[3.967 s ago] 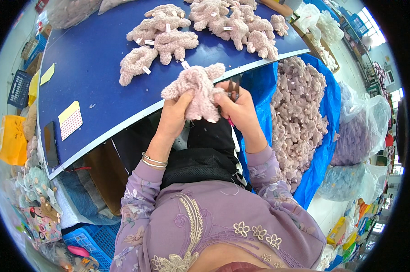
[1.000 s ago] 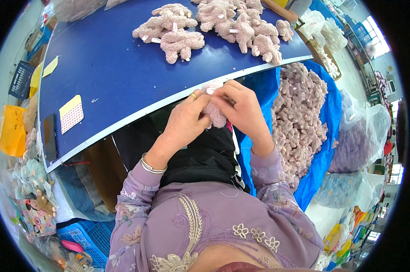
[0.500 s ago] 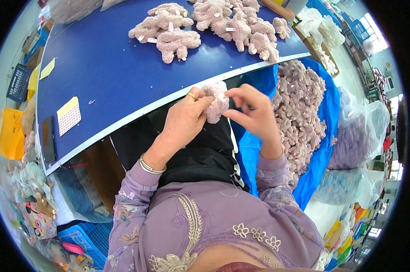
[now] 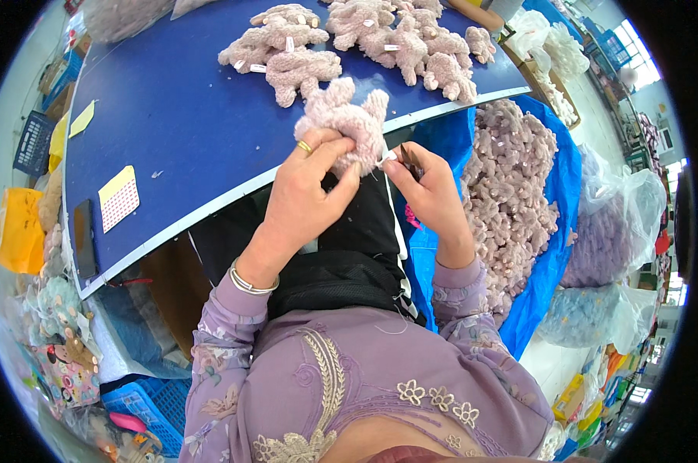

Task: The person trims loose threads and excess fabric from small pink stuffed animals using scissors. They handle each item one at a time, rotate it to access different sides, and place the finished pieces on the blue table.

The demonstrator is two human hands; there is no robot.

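The fingers [image 4: 327,158] of the left hand [image 4: 306,193] were curled over the lower edge of a fluffy pale-pink plush toy [image 4: 341,119], thumb pressed up from beneath, a gold ring on 1 finger — a firm clench that held the toy just above the near edge of the blue table [image 4: 179,116]. The right hand [image 4: 430,193] sat just beside it, its fingertips [image 4: 395,163] pinched together on something small and dark at the toy's right side; what that small thing was could not be told, though a white tag or thread showed at the same spot.

The toy looked light and very soft, its curly pile squashing under the left grip, so it would likely give rather than slip or break. Its stubby limbs stuck up free above the fingers; the body, where the left hand already bunched it, seemed the surest place to hold, leaving the seam side open to the right hand.

Farther out on the table lay a cluster of finished plush toys [image 4: 349,38] of the same colour, well apart from the hands, and a small yellow-and-white card [image 4: 118,197] to the left. To the right, below the table edge, a blue tarp [image 4: 553,255] held a deep heap of plush pieces [image 4: 511,185].
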